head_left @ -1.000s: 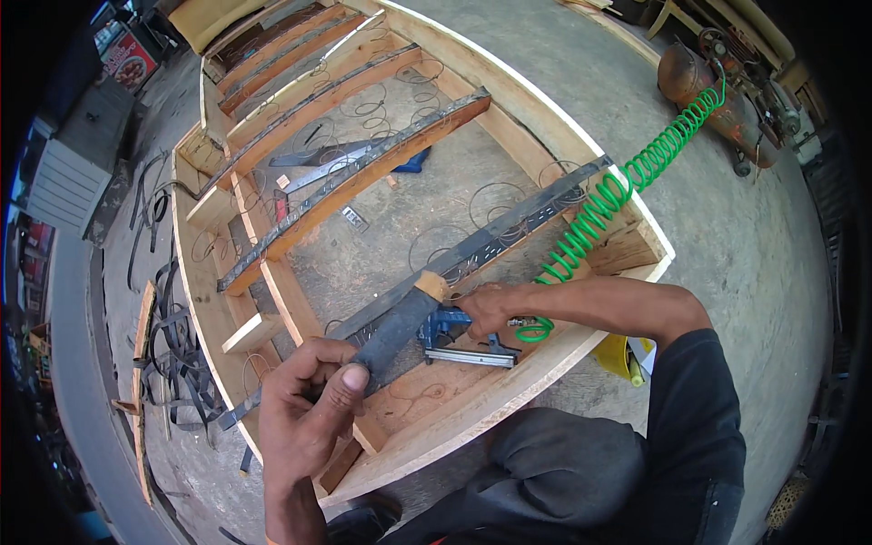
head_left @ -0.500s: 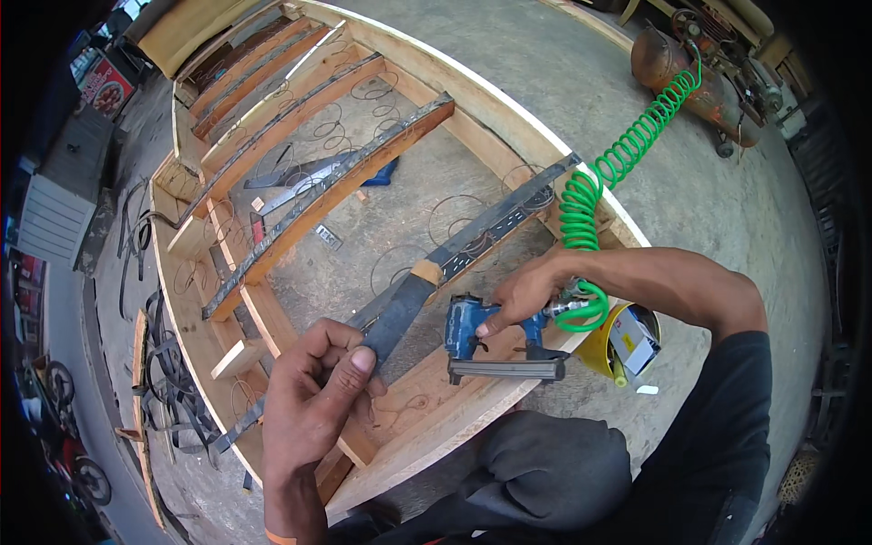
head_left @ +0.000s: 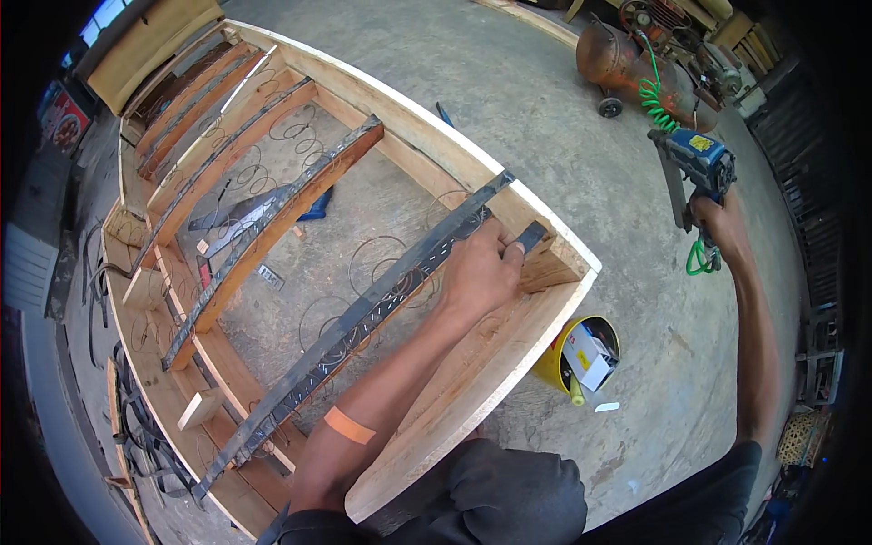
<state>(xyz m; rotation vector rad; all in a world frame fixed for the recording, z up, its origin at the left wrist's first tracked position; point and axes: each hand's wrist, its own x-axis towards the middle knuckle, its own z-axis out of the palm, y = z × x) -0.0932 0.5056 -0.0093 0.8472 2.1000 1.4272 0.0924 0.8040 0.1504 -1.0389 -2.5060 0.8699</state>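
Observation:
A black rubber webbing strap (head_left: 531, 237) has its end at the right corner of a wooden frame (head_left: 509, 350). My left hand (head_left: 481, 271) is closed on it, thumb toward the strap's end. Beside the hand runs a black-covered crossbar (head_left: 404, 278) with many staples along it. Wire springs (head_left: 380, 263) show on its far side, partly hidden by it. Out to the right, my right hand (head_left: 718, 222) grips a blue staple gun (head_left: 699, 162), raised away from the frame. A green coiled air hose (head_left: 656, 106) shows behind the gun.
A yellow bucket (head_left: 549, 368) with boxes inside stands right of the frame. A rusty air compressor (head_left: 607, 56) is at the far right. A handsaw (head_left: 245, 214) lies on the floor inside the frame. Black straps (head_left: 136, 427) lie heaped at the left.
My left hand has moved right and away, to the frame's corner, still with a black strap. My right hand has swung the staple gun far right and up, off the frame. The view has shifted.

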